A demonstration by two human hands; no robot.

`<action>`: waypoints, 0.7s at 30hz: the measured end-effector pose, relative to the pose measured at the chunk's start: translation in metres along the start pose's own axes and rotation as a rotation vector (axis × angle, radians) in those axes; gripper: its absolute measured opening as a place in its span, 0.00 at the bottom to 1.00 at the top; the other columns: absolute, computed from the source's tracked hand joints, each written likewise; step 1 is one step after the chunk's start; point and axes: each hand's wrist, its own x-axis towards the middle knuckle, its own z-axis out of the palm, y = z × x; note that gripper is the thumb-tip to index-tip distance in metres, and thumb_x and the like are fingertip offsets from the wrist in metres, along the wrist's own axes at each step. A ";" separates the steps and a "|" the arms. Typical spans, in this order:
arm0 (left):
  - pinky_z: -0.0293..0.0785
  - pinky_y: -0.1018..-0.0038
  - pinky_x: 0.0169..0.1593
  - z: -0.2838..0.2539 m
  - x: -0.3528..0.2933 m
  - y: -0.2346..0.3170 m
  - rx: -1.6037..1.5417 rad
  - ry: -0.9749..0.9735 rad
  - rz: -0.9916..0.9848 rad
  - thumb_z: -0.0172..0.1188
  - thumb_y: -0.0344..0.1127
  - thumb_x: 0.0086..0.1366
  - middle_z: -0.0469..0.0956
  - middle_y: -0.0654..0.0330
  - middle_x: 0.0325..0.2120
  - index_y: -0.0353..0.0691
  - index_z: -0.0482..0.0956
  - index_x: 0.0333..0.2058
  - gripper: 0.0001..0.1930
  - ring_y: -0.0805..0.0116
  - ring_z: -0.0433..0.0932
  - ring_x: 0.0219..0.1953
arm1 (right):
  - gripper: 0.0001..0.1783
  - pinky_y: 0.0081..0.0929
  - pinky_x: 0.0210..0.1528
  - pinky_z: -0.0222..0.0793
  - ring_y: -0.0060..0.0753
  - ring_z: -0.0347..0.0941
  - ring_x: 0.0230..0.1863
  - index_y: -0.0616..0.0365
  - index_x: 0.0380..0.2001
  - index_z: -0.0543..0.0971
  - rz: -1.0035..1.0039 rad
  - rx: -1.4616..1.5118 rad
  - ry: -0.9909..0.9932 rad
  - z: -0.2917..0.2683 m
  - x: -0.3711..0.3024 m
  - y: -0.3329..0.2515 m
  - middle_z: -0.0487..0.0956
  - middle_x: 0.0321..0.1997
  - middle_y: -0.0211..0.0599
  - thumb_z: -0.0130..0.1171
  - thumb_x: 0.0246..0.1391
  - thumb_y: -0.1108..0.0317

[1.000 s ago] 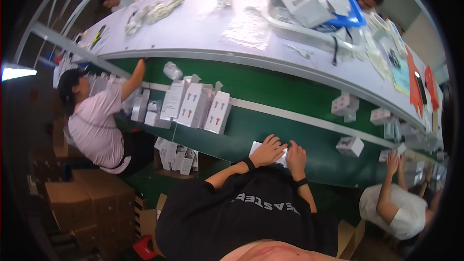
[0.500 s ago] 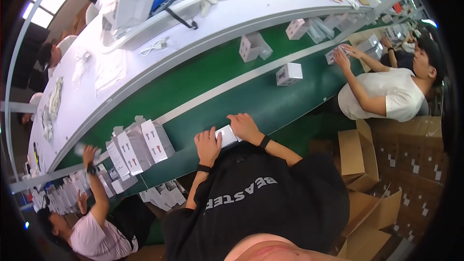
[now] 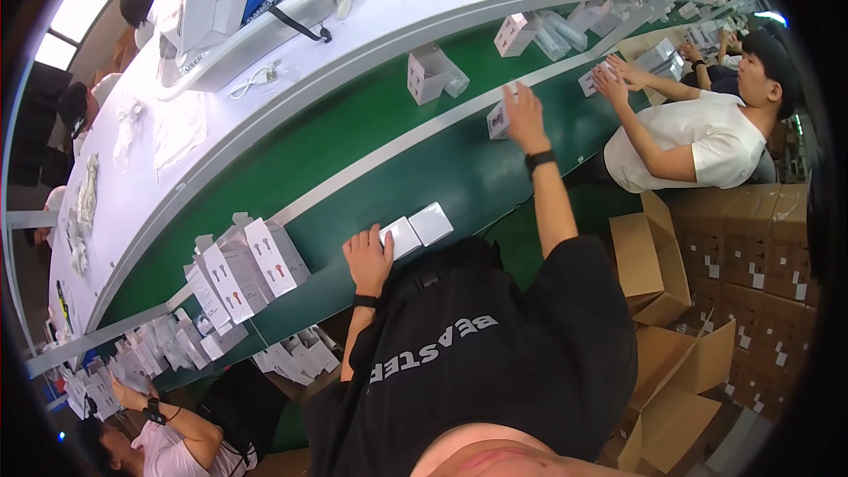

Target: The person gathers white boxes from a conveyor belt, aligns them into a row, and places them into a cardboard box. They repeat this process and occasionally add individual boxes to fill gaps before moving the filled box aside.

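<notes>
On the green belt (image 3: 344, 203) two small white boxes lie end to end in front of me, a left box (image 3: 402, 238) and a right box (image 3: 431, 223). My left hand (image 3: 367, 258) rests beside the left one, fingers stretched out and thumb against its edge. Farther off to the right, my right arm reaches out. There my right hand (image 3: 527, 121) closes over a printed white box (image 3: 498, 122) standing on the belt. The hand covers that box's right part, and my thumb is hidden.
Tall open cartons (image 3: 247, 269) stand at the belt's left. An open box (image 3: 427, 75) with clear plastic sits across the divider rail. Co-workers sit at left and right; the right person's hands (image 3: 609, 78) hold a box. Brown cardboard boxes (image 3: 654, 274) stand at my right.
My right hand has left the two small boxes and moved up and right to the printed box. The left hand stays by its box. The left co-worker's raised arm has come down.
</notes>
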 end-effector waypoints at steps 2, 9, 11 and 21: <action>0.66 0.63 0.47 -0.001 0.001 0.001 -0.004 0.001 -0.005 0.60 0.43 0.64 0.77 0.59 0.31 0.40 0.80 0.42 0.14 0.59 0.74 0.37 | 0.36 0.47 0.55 0.70 0.52 0.65 0.63 0.57 0.57 0.70 -0.001 0.088 -0.171 0.012 0.005 0.031 0.70 0.60 0.50 0.69 0.44 0.62; 0.66 0.63 0.47 0.001 -0.003 0.002 0.009 0.014 -0.037 0.60 0.42 0.64 0.77 0.59 0.31 0.40 0.80 0.42 0.13 0.59 0.74 0.36 | 0.45 0.48 0.50 0.73 0.55 0.72 0.58 0.63 0.58 0.68 0.400 0.248 -0.909 -0.018 0.029 0.018 0.69 0.62 0.53 0.60 0.51 0.35; 0.66 0.63 0.47 -0.002 0.001 0.003 0.001 0.010 -0.024 0.61 0.42 0.64 0.77 0.59 0.31 0.40 0.80 0.41 0.13 0.59 0.74 0.36 | 0.49 0.47 0.51 0.73 0.57 0.75 0.54 0.65 0.58 0.65 0.491 0.280 -0.867 0.004 0.018 0.029 0.68 0.63 0.55 0.54 0.50 0.28; 0.66 0.64 0.46 -0.001 0.001 0.006 0.020 0.019 -0.038 0.61 0.42 0.64 0.77 0.59 0.31 0.41 0.80 0.42 0.13 0.59 0.74 0.36 | 0.45 0.47 0.47 0.76 0.60 0.76 0.48 0.60 0.59 0.63 0.300 0.419 -0.637 -0.002 -0.030 0.028 0.68 0.58 0.52 0.72 0.42 0.51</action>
